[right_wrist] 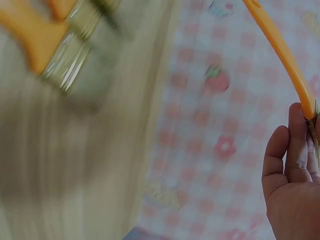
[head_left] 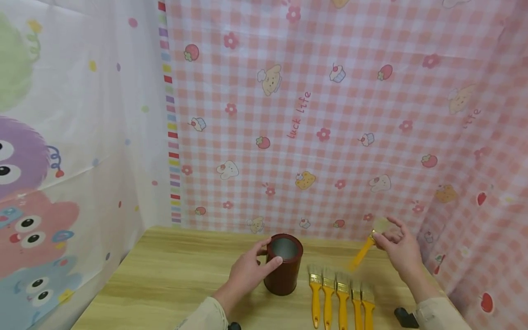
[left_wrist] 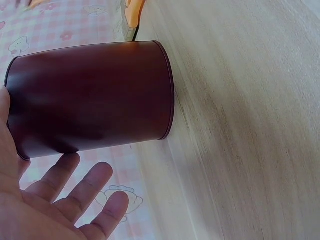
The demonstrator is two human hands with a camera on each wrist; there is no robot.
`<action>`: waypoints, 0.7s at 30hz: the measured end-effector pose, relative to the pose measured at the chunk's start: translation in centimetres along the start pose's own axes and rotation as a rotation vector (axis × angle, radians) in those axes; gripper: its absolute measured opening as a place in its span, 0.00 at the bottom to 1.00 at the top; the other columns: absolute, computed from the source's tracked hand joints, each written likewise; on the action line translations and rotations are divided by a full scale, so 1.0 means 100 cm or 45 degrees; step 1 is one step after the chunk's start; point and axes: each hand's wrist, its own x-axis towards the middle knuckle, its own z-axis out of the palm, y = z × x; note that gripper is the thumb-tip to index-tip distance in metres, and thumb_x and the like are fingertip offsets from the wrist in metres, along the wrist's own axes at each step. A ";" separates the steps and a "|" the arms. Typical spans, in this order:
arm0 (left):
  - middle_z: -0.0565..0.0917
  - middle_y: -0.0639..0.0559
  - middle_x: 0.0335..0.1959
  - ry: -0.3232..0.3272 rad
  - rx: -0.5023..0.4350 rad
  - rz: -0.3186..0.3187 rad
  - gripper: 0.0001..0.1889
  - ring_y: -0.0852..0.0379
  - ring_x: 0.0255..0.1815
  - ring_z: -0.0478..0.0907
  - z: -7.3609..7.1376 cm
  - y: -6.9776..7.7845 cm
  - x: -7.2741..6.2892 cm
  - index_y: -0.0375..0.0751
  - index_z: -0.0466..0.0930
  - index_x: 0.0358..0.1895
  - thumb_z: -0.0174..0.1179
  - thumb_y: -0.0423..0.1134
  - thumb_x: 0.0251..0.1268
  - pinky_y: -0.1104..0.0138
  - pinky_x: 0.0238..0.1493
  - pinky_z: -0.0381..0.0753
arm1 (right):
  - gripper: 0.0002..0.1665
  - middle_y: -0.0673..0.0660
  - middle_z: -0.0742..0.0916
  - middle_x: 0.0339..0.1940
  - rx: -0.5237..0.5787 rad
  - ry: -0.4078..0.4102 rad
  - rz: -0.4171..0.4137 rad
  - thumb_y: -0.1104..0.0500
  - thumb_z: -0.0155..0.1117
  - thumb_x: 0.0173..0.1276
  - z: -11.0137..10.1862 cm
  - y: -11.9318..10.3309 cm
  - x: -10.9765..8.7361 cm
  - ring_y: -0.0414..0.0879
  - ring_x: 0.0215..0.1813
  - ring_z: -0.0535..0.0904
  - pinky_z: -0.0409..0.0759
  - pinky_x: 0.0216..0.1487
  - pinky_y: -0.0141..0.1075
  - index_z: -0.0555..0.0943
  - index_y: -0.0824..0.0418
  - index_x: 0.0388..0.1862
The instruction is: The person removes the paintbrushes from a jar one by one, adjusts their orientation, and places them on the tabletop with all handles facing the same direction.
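Observation:
A dark reddish-brown, open-topped cylindrical container (head_left: 282, 275) stands upright on the table. My left hand (head_left: 249, 270) holds it by the upper part, thumb and forefinger around the rim; in the left wrist view the other fingers (left_wrist: 95, 182) spread out beside its wall. My right hand (head_left: 401, 250) is raised at the right and pinches a paintbrush (head_left: 363, 253) near its metal band. The brush's bristles point up and its yellow handle slants down to the left. Several more yellow-handled paintbrushes (head_left: 342, 302) lie side by side right of the container, bristles toward the back.
The wooden tabletop (head_left: 173, 275) meets a pink checked curtain (head_left: 247, 183) at the back. A white patterned curtain (head_left: 136, 192) hangs at the left, with more checked cloth along the right. A small black object (head_left: 406, 317) is by the right sleeve.

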 end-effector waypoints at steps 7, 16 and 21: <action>0.84 0.45 0.70 0.005 -0.004 0.002 0.38 0.37 0.59 0.87 0.000 0.001 -0.001 0.65 0.69 0.80 0.65 0.69 0.71 0.41 0.54 0.86 | 0.53 0.31 0.88 0.37 0.097 0.020 0.123 0.50 0.69 0.78 -0.021 0.032 0.000 0.30 0.39 0.90 0.89 0.45 0.27 0.51 0.54 0.91; 0.84 0.45 0.70 0.006 0.001 0.005 0.38 0.37 0.59 0.87 -0.001 0.003 -0.002 0.64 0.69 0.80 0.64 0.69 0.71 0.41 0.54 0.86 | 0.53 0.31 0.87 0.38 0.163 -0.017 0.160 0.56 0.68 0.80 -0.026 0.043 -0.002 0.30 0.41 0.89 0.90 0.48 0.30 0.47 0.59 0.91; 0.84 0.45 0.70 -0.004 -0.019 0.004 0.38 0.36 0.60 0.86 -0.002 0.004 -0.002 0.64 0.69 0.80 0.65 0.69 0.71 0.40 0.55 0.85 | 0.54 0.33 0.87 0.40 0.169 -0.037 0.192 0.55 0.67 0.80 -0.026 0.046 -0.001 0.31 0.41 0.90 0.90 0.49 0.31 0.45 0.59 0.91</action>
